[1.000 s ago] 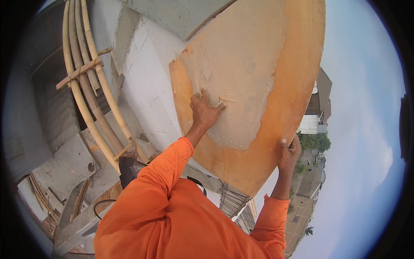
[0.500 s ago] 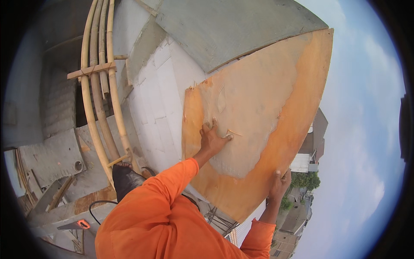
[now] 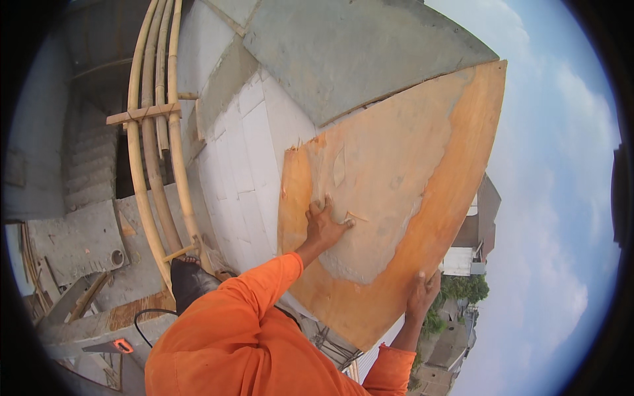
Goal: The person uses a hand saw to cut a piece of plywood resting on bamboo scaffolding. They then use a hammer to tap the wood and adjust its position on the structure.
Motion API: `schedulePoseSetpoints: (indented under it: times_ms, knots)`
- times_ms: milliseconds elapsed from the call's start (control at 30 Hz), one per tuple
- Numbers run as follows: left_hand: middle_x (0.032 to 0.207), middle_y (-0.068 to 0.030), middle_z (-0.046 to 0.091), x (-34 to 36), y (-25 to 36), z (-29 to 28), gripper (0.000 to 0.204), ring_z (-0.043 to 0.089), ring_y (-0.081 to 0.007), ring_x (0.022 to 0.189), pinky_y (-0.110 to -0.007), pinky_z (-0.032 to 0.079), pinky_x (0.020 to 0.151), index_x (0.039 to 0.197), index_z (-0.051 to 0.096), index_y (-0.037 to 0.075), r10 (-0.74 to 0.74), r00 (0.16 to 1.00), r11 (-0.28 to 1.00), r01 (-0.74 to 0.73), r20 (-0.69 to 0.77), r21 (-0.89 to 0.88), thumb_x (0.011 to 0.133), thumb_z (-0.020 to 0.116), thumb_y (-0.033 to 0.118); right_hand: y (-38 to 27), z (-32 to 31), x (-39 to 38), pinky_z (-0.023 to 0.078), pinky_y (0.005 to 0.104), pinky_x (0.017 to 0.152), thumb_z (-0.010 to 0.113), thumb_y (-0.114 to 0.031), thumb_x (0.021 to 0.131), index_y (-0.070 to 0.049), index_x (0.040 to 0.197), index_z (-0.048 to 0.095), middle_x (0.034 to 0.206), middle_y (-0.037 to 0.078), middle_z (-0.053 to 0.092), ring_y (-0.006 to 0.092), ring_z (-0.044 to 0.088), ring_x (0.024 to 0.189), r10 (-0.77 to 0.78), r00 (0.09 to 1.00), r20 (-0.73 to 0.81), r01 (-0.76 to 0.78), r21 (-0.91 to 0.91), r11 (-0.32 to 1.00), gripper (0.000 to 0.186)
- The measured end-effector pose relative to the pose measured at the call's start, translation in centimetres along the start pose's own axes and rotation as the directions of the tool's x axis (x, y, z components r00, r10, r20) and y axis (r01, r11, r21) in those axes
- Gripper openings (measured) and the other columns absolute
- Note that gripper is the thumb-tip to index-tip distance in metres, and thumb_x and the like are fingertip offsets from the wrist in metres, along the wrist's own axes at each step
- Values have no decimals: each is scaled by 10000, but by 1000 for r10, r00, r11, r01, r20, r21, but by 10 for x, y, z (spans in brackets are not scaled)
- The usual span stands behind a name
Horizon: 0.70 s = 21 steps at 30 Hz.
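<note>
A large orange-brown plywood sheet (image 3: 436, 218) with a dried grey cement film over its middle stands in front of me. My left hand (image 3: 323, 228) lies against its face, fingers spread, near a small splinter of wood (image 3: 357, 216). At the sheet's right edge my right hand (image 3: 421, 294) grips the rim, fingertips partly hidden behind it. A grey-coated panel (image 3: 370, 53) borders the plywood's upper edge. To the left, a white block wall (image 3: 241, 165) shows beside the sheet.
Bamboo poles (image 3: 135, 171) tied with a wooden crosspiece (image 3: 143, 113) run along the left, my foot (image 3: 189, 260) beside them. Lower left are a handsaw (image 3: 109, 346) with an orange handle and a concrete ledge (image 3: 76, 234). Stairs (image 3: 96, 155) lie below; rooftops (image 3: 485, 214) and trees (image 3: 465, 288) at right.
The scene has shifted slightly downward in view. Both hands keep nearly the same places on the plywood sheet.
</note>
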<state>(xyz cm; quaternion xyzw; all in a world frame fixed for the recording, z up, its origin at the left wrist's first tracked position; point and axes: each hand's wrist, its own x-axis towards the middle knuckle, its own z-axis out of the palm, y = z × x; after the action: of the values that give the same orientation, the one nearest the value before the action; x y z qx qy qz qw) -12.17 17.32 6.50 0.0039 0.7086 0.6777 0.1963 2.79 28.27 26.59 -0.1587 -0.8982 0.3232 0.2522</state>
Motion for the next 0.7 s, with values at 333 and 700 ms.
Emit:
schedulePoseSetpoints:
  times_ms: [333,700]
  knots:
    - [1349,-294,258,3,-8,5,1005,292,-467,1246,-489,316,1052,1455,272,-19,46,999,999,-46,-20,15,729,749,487,13,-3,1,430,278,811,599,-254,948,6,1090,517,1009,67,578,141,529,917,-8,1000,-4,8,69,998,307]
    - [1470,-360,65,-13,-3,1,1303,105,-503,1381,-503,208,1132,1474,14,-66,81,980,981,-111,183,156,623,829,489,17,3,1,405,279,602,624,-289,932,11,893,521,751,32,503,116,459,692,-173,977,-124,161,-101,982,319]
